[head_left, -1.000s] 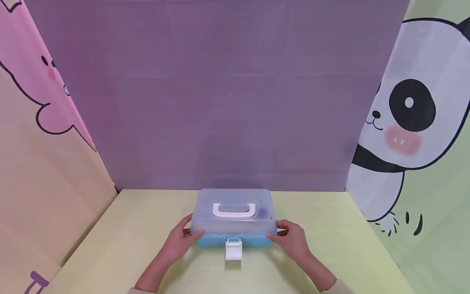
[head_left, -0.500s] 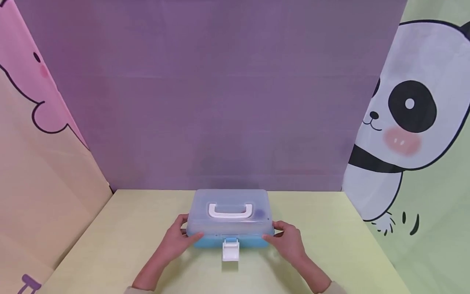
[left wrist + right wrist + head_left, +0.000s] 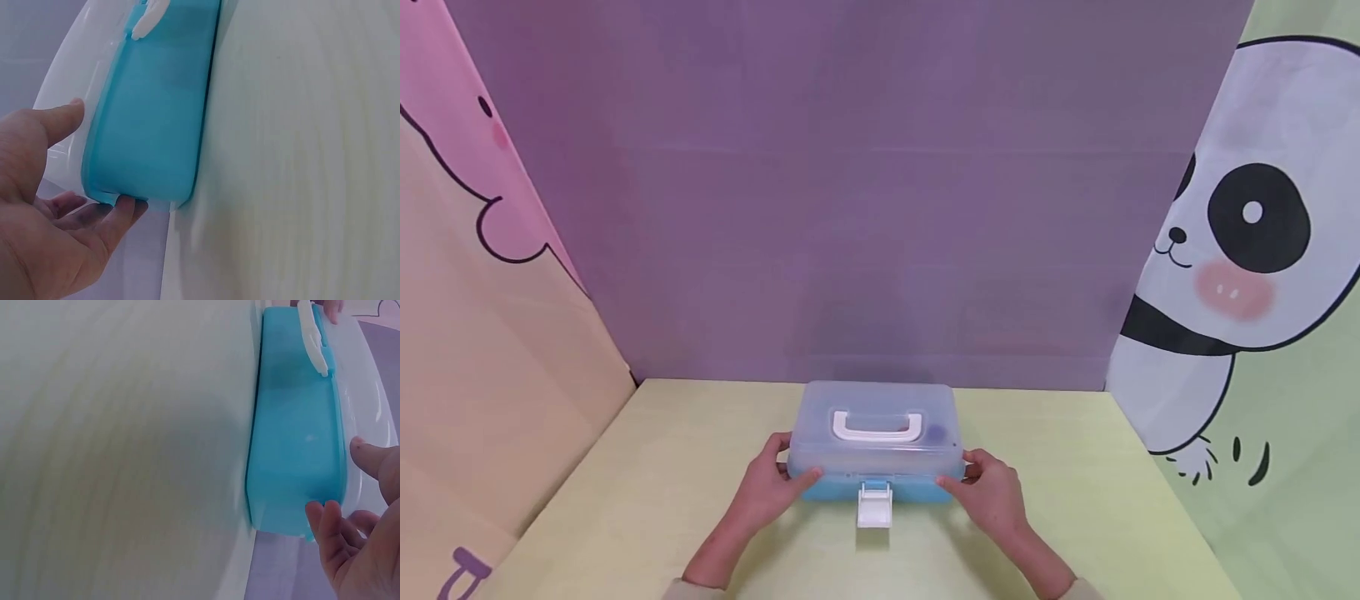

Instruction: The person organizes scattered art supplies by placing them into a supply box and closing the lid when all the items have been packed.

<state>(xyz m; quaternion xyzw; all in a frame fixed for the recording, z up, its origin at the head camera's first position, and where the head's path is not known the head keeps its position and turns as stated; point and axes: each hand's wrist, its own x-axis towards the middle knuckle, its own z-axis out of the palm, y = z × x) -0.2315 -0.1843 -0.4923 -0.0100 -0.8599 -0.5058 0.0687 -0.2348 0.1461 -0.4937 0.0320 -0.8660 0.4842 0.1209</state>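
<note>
A plastic storage box [image 3: 917,490] with a light blue base stands on the table. Its translucent lid [image 3: 876,461] lies down over the base, and a white carry handle [image 3: 877,435] rests folded on top. At the front, the white latch [image 3: 875,510] sticks outward, unfastened. My left hand [image 3: 767,492] holds the box's left end, thumb at the front and fingers around the side. The right hand [image 3: 996,498] does the same at the right end. In the wrist views, the left fingertips [image 3: 128,203] and right fingertips [image 3: 322,509] lie at the ends of the blue base.
The pale yellow table [image 3: 700,433] reaches back to a purple cloth wall [image 3: 880,208]. A side panel with a pink cartoon [image 3: 497,192] stands on the left, and one with a panda [image 3: 1255,217] on the right.
The head view has shifted slightly. Both hands keep their places at the ends of the box, and the lid and latch look the same.
</note>
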